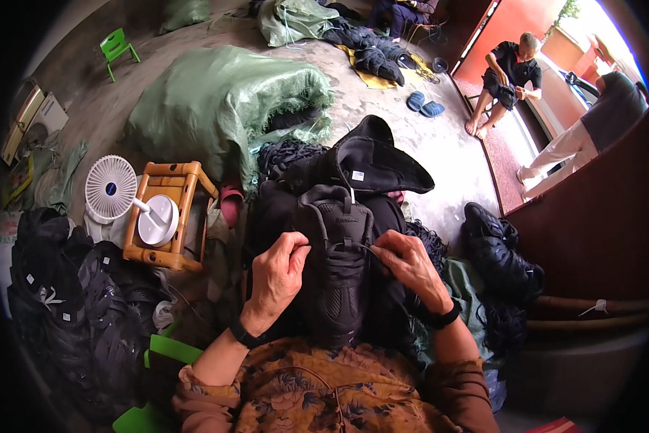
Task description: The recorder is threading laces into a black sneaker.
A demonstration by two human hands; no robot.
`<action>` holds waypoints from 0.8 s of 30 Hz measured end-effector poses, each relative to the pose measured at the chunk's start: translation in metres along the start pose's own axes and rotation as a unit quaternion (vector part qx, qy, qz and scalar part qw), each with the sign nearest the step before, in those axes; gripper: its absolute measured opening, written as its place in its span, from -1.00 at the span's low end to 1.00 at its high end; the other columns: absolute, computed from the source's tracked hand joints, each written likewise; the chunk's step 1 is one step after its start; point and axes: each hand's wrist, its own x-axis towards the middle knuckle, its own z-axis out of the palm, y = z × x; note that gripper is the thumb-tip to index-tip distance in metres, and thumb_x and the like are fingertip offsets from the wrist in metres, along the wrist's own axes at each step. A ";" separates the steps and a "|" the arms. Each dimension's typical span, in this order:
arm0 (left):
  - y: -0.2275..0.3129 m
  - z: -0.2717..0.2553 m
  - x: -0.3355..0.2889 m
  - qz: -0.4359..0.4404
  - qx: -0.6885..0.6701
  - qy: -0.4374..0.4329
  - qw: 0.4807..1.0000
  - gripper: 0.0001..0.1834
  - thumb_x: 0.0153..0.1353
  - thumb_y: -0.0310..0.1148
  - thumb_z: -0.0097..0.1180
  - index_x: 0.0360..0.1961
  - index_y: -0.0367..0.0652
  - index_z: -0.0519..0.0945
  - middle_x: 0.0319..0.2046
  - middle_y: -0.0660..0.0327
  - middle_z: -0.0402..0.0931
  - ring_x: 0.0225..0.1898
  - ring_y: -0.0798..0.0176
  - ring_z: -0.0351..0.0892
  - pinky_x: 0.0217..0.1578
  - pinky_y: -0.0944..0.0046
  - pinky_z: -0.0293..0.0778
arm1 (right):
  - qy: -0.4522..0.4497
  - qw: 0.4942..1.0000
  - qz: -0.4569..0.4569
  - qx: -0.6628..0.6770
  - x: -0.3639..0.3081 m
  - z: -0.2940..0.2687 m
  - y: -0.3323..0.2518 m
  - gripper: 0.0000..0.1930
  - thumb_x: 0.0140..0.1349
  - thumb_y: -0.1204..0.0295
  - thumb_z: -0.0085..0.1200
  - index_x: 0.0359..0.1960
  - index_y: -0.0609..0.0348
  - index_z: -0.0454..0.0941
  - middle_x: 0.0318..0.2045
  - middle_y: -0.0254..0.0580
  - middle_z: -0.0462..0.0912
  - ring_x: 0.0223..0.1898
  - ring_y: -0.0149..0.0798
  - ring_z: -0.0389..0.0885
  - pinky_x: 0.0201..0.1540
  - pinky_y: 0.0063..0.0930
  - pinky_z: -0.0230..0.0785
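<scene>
A black shoe upper [342, 296] lies on my lap with its toe end toward me and its tongue and collar away from me. Dark laces [346, 249] cross its front. My right hand [411, 267] pinches a lace at the right side of the eyelets. On the left edge, my left hand [275, 273] is closed in a pinch, and whatever lies between its fingertips is too dark to make out. Just beyond, another black upper [397, 166] lies spread with a small white label inside.
To the left, a white fan [158, 220] stands on a bamboo stool [164, 257], near piled black uppers [72, 296]. A big green sack [216, 101] sits ahead. More black uppers [501, 252] lie right. A seated person [516, 72] and a standing person [606, 119] are by the doorway.
</scene>
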 end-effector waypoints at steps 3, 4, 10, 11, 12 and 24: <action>0.004 -0.001 -0.006 0.036 0.006 -0.013 0.999 -0.86 0.17 -0.57 0.18 -0.29 -0.20 0.46 -0.43 0.13 0.55 -0.43 -0.03 0.60 -0.45 0.18 0.50 | -0.055 0.998 0.026 0.023 0.003 -0.012 -0.008 -0.78 0.27 0.36 0.12 -0.36 0.32 0.54 -0.63 -0.31 0.51 -0.61 -0.49 0.42 -0.54 -0.54 0.26; 0.004 -0.001 -0.008 0.037 0.006 -0.018 0.999 -0.85 0.16 -0.57 0.18 -0.28 -0.20 0.47 -0.43 0.13 0.55 -0.43 -0.02 0.61 -0.45 0.18 0.50 | -0.072 0.995 0.052 0.039 0.004 -0.015 -0.010 -0.77 0.26 0.35 0.13 -0.36 0.32 0.54 -0.63 -0.34 0.51 -0.60 -0.52 0.40 -0.55 -0.56 0.24; 0.004 -0.006 -0.013 0.016 -0.005 -0.039 0.999 -0.85 0.17 -0.56 0.19 -0.25 -0.22 0.49 -0.41 0.10 0.57 -0.41 -0.01 0.63 -0.43 0.20 0.52 | 0.036 0.994 -0.047 -0.094 0.001 0.005 -0.015 -0.82 0.21 0.36 0.14 -0.40 0.23 0.52 -0.61 -0.19 0.56 -0.62 -0.23 0.52 -0.57 -0.35 0.32; 0.003 -0.008 -0.013 0.029 -0.009 -0.028 0.999 -0.85 0.17 -0.56 0.19 -0.25 -0.22 0.49 -0.41 0.10 0.57 -0.41 -0.01 0.63 -0.43 0.20 0.52 | 0.129 0.954 -0.143 -0.230 0.000 0.011 -0.015 -0.86 0.20 0.39 0.13 -0.41 0.20 0.51 -0.59 -0.11 0.59 -0.60 -0.08 0.57 -0.57 -0.25 0.36; 0.003 -0.010 -0.013 0.000 -0.040 -0.039 0.998 -0.86 0.18 -0.55 0.18 -0.24 -0.22 0.50 -0.40 0.09 0.59 -0.40 0.01 0.64 -0.42 0.21 0.53 | 0.122 0.931 -0.173 -0.298 -0.001 0.015 -0.015 -0.90 0.16 0.43 0.14 -0.39 0.14 0.48 -0.55 0.00 0.60 -0.49 0.06 0.61 -0.51 -0.13 0.41; 0.007 -0.016 0.022 0.030 0.039 -0.022 0.999 -0.90 0.10 -0.56 0.20 -0.35 -0.20 0.54 -0.43 0.16 0.49 -0.36 0.07 0.56 -0.35 0.19 0.46 | -0.029 0.997 0.037 0.057 0.004 0.004 0.001 -0.77 0.34 0.26 0.09 -0.32 0.19 0.50 -0.65 -0.35 0.55 -0.67 -0.56 0.40 -0.61 -0.65 0.22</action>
